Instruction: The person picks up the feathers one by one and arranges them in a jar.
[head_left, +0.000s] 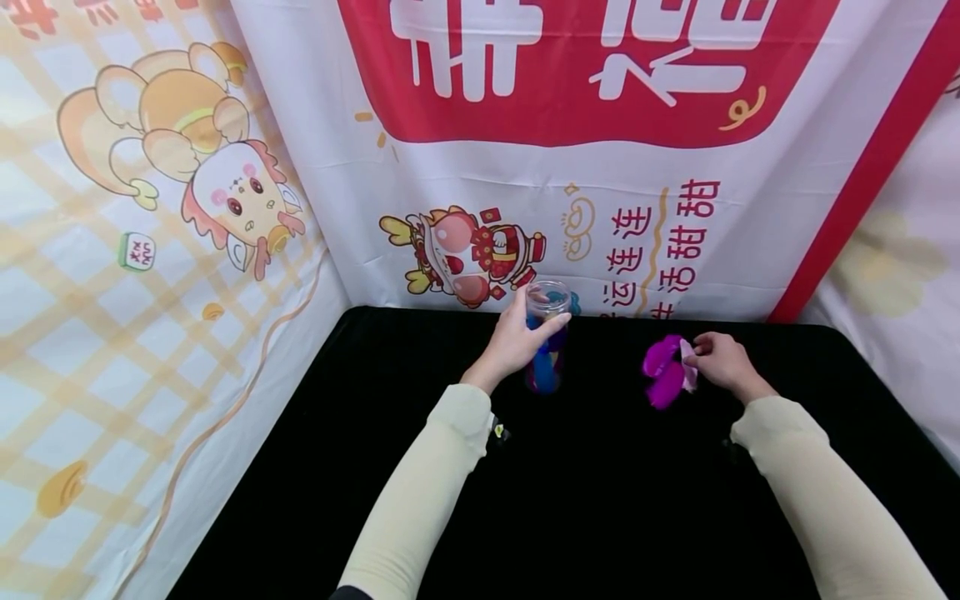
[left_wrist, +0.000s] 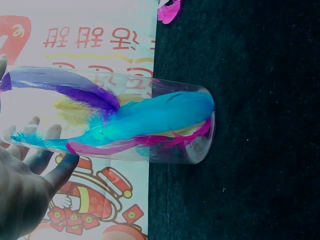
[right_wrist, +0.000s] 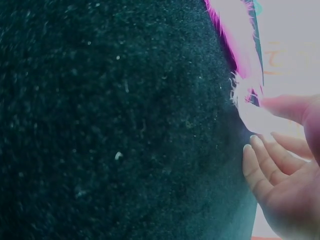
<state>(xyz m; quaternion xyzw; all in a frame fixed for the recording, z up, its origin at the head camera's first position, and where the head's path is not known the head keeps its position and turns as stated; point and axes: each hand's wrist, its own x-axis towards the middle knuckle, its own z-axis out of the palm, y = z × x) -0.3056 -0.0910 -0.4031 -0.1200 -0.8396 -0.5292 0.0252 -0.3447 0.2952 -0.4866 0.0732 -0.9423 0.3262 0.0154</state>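
My left hand (head_left: 512,340) grips a clear jar (head_left: 548,305) near its upper part, at the back of the black table. The jar's mouth is open at the top. Through its wall in the left wrist view show a blue feather (left_wrist: 160,116), a purple feather (left_wrist: 75,85), a magenta feather (left_wrist: 190,137) and a yellowish one partly hidden behind them. To the right, my right hand (head_left: 724,363) pinches a pale pink feather (head_left: 687,368) between thumb and fingers. Bright magenta feathers (head_left: 664,383) sit just left of it, overlapping it in the head view.
A black cloth covers the table (head_left: 600,508). Behind it hangs a white and red printed backdrop (head_left: 465,167), close to the jar. A yellow-checked printed sheet (head_left: 150,333) stands along the left side, and another pale sheet (head_left: 892,275) hangs at the right.
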